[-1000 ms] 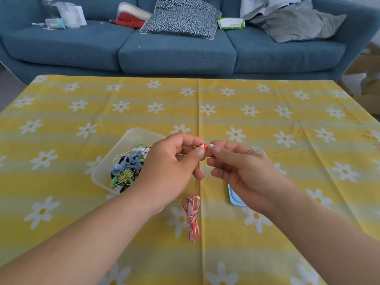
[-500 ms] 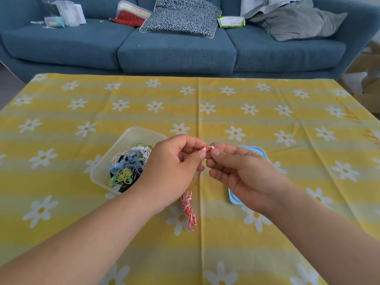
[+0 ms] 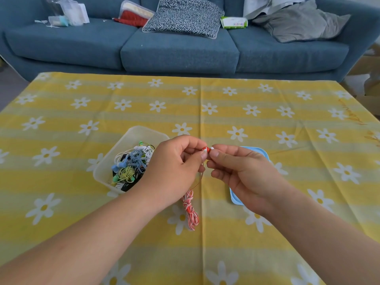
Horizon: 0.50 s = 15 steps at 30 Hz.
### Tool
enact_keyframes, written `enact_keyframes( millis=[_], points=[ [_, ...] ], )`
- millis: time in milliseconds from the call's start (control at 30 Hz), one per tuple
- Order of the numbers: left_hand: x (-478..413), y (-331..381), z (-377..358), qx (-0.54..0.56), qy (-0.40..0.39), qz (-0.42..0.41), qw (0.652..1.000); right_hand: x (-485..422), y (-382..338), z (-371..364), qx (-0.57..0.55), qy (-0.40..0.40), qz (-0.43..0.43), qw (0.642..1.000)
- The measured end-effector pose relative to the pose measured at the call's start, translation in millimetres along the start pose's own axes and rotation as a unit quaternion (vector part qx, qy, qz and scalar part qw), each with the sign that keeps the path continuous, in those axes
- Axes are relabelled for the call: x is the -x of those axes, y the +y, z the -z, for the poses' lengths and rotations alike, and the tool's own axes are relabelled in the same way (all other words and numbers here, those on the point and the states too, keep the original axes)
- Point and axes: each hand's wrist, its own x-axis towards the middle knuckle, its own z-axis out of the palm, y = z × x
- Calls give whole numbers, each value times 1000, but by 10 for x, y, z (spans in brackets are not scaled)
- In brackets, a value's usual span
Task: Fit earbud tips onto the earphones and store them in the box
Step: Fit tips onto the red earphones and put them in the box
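My left hand (image 3: pixel 174 169) pinches a red earbud (image 3: pixel 205 149) between thumb and forefinger above the table. My right hand (image 3: pixel 242 173) pinches a small white tip (image 3: pixel 212 148) pressed against the earbud's end. The earphone's thin cord hangs from the left hand down to a red and white coiled bundle (image 3: pixel 190 210) lying on the cloth. A clear plastic box (image 3: pixel 131 136) to the left holds several tangled earphones (image 3: pixel 131 163) in blue, green, white and black. A light blue lid (image 3: pixel 236 199) lies under my right hand, mostly hidden.
The table wears a yellow tablecloth (image 3: pixel 267 112) with white daisies. Behind it stands a blue sofa (image 3: pixel 178 48) with cushions, a tissue pack (image 3: pixel 234 22) and other bits. Cardboard boxes (image 3: pixel 370 83) sit at the far right.
Both hands have come down a little and the tip has closed onto the earbud. The coiled cord bundle, hanging in the air a second ago, now lies on the cloth.
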Motion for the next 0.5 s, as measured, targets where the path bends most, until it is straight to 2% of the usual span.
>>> enact_keyframes(
  millis=[200,267,367,500],
  points=[
    [-17,-1,-23,-5,14,5,1000,-12,34,-20,-13,5,25,1000],
    [-19,-8,-34,-6,17,8,1000,-2,46,-21,44,37,56,997],
    [-24,-23,-27,4,21,13,1000,14,42,-28,177,78,114,974],
    [-18,-18,-16,16,17,14,1000,9,22,-12,201,76,113,970]
  ],
)
